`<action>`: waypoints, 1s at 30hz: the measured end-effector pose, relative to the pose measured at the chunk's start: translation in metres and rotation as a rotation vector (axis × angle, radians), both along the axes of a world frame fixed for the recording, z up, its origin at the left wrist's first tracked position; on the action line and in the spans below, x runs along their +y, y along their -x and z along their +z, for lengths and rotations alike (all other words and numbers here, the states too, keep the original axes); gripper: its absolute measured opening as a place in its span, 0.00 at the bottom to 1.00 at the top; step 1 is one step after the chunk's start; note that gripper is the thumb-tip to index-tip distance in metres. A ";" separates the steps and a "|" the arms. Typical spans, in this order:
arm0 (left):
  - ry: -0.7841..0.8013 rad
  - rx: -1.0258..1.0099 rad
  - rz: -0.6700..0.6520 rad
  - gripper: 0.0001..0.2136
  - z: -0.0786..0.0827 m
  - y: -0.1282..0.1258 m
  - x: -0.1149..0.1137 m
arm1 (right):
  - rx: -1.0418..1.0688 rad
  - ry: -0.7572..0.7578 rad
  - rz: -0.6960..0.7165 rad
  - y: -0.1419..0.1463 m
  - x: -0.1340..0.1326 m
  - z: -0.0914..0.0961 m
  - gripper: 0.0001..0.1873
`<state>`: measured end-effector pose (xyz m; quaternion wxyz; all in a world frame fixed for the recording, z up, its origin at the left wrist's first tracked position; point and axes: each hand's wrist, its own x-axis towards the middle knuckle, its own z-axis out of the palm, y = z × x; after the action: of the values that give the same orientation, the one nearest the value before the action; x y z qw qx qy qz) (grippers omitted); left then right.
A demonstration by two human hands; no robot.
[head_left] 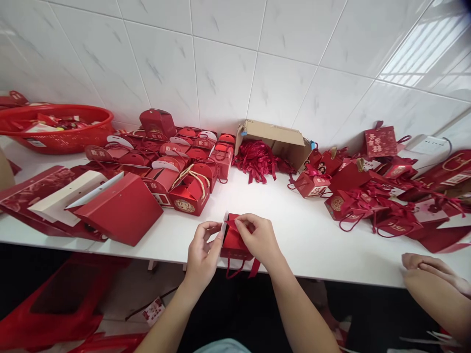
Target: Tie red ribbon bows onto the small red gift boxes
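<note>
A small red gift box (233,241) with red ribbon tails hanging over the table's front edge sits between my hands. My left hand (203,255) grips the box's left side, thumb and fingers pinched on a white-lined flap. My right hand (259,238) holds the right side, fingers pinching the top flaps together. Both hands are closed on the box at the near edge of the white table (294,230).
Folded red boxes (184,166) crowd the back left, with large flat red boxes (110,208) and a red basket (55,127). An open cardboard box (279,139) spills red ribbons (257,159). Finished red boxes (371,196) lie right. Another person's hand (430,269) rests at right.
</note>
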<state>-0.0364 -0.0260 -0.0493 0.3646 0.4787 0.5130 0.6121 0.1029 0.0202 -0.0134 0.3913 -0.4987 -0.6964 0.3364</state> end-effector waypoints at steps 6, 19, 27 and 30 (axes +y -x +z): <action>0.001 -0.004 -0.042 0.10 0.001 0.000 -0.002 | -0.011 -0.004 0.040 0.004 -0.004 0.002 0.10; 0.061 0.123 -0.207 0.10 0.016 0.008 0.030 | -0.046 -0.025 0.063 0.007 -0.005 0.006 0.10; 0.153 0.463 0.021 0.10 -0.010 0.041 0.028 | 0.135 -0.140 -0.078 -0.015 -0.005 0.013 0.08; 0.202 0.432 0.005 0.11 -0.011 0.048 0.024 | 0.160 -0.068 -0.067 -0.021 -0.005 0.011 0.07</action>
<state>-0.0844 -0.0023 -0.0598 0.2909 0.5582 0.6391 0.4420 0.1239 0.0150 -0.0022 0.4736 -0.4795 -0.6568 0.3381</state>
